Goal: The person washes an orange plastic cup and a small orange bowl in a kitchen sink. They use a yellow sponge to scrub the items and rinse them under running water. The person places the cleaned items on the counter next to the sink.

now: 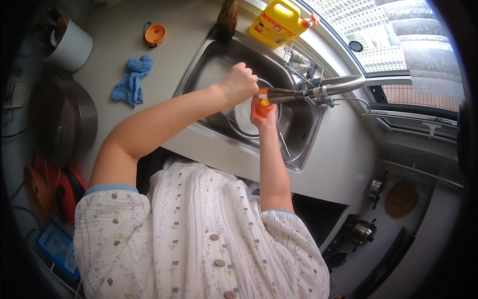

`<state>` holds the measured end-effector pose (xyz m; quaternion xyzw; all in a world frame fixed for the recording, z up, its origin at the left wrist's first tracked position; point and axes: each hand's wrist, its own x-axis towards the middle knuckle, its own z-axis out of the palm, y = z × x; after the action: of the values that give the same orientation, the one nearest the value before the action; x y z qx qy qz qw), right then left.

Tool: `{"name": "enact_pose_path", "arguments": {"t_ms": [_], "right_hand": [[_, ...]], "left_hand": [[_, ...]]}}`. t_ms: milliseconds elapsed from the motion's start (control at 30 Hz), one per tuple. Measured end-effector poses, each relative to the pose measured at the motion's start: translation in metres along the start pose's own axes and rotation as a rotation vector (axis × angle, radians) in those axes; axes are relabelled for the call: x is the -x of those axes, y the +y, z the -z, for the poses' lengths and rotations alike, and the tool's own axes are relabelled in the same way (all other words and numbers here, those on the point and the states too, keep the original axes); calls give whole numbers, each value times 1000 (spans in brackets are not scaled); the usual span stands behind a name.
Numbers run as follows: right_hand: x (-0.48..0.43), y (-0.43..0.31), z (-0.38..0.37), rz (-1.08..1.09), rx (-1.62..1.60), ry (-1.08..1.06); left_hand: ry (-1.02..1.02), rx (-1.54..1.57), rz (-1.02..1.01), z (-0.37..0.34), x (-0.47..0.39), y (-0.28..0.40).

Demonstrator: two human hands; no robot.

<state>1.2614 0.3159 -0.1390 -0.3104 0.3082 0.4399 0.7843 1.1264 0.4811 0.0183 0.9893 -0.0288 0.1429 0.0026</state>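
Note:
Over the stainless steel sink [209, 61], my right hand [264, 114] is wrapped around a translucent orange bottle or cup [263, 98]. The metal faucet head [285, 95] overlaps the orange vessel from the right. Just left of it, my left hand [239, 84] is curled into a fist; whether anything is inside the fingers is hidden. Below both hands, a round basin or pot [244, 121] with whitish contents sits in the sink. An orange lid [155, 34] with a dark strap lies on the counter, and a crumpled blue cloth [133, 80] is nearer to me.
Behind the sink stand a yellow detergent jug [274, 24], a straw brush [227, 18] and a wire rack [298, 61] with a scrubber. A white utensil holder [73, 46] and a large pan or lid [63, 117] are at left. Pots [361, 231] sit at far right.

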Motion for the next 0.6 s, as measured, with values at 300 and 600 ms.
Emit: {"name": "enact_pose_path", "arguments": {"t_ms": [300,600], "right_hand": [[8,7,-10,127,160,48],[13,4,-8,106,216,76]], "left_hand": [[-114,-14,-51,-9,0,3],[-19,-42,-276,1,-2,-19]]}}
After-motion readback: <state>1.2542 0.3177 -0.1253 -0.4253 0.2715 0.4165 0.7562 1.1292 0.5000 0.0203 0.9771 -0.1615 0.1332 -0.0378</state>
